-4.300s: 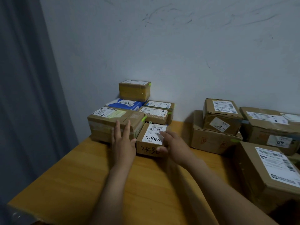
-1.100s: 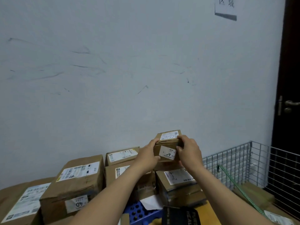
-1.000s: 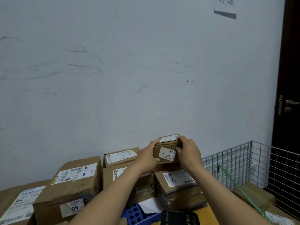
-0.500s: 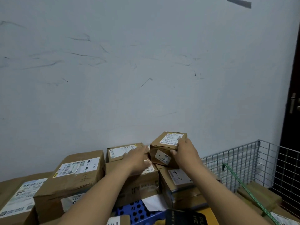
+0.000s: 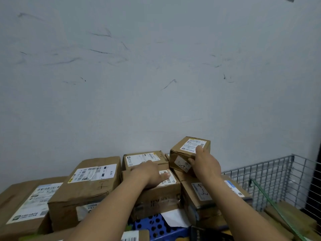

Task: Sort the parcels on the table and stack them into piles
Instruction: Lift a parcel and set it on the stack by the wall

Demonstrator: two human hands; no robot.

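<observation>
- Small box (image 5: 189,151) is at the top of the pile by the wall (image 5: 156,84), right of centre. It is tilted, low corner over the 4-3 box (image 5: 203,192); can't tell if it rests there or is carried.
- R hand (image 5: 205,165) grips it at the near corner: fingers (image 5: 199,150) curled over the top label, thumb on the near face.
- L hand (image 5: 149,172) lies flat on the mid box (image 5: 159,193), its fingers fairly straight, holding nothing.
- Step in hand, prob.: taking the small box off the pile to sort it.
- To do it well:
  - Lift straight up before swinging, so the corner doesn't drag the 4-3 box.
  - L hand on the mid box can steady the pile.
  - A one-hand corner grip is weak, so put the L hand under if the box feels heavy.
  - Check the handwritten mark and stack w/ like ones.
- Back box (image 5: 144,158) sits behind the mid box, at the wall. Big box (image 5: 86,185) is just left of both.
- Wire basket (image 5: 271,174) stands just right of the 4-3 box. It holds flat brown parcels (image 5: 291,216), and a green strap (image 5: 271,200) slants across it.
- Blue crate (image 5: 152,225) w/ holes sits low at the front, under the pile. A white sheet (image 5: 175,219) lies on it; the rest of its contents are hidden.
</observation>
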